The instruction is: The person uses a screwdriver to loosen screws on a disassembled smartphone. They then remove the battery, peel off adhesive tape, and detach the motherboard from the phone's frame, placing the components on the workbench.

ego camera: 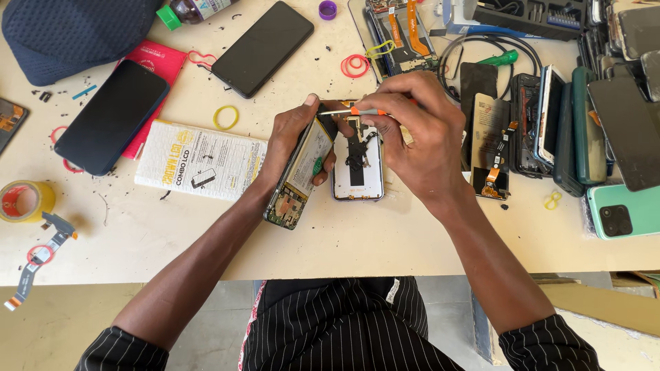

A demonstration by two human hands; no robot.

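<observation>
Orange-banded screwdriver [354, 111] sat pinched in the right hand [419, 134], tip over the back cover [359, 168] on the bench [385, 237]; the left hand [292, 137] gripped a tilted opened phone [299, 175] beside it.

The table [385, 240] is cream. A yellow rubber band [225, 117] lies by a white box [199, 159] with yellow print. The screwdriver [354, 111] has an orange collar, the trousers [337, 323] are black with white pinstripes, and one phone [622, 211] is mint green.
</observation>
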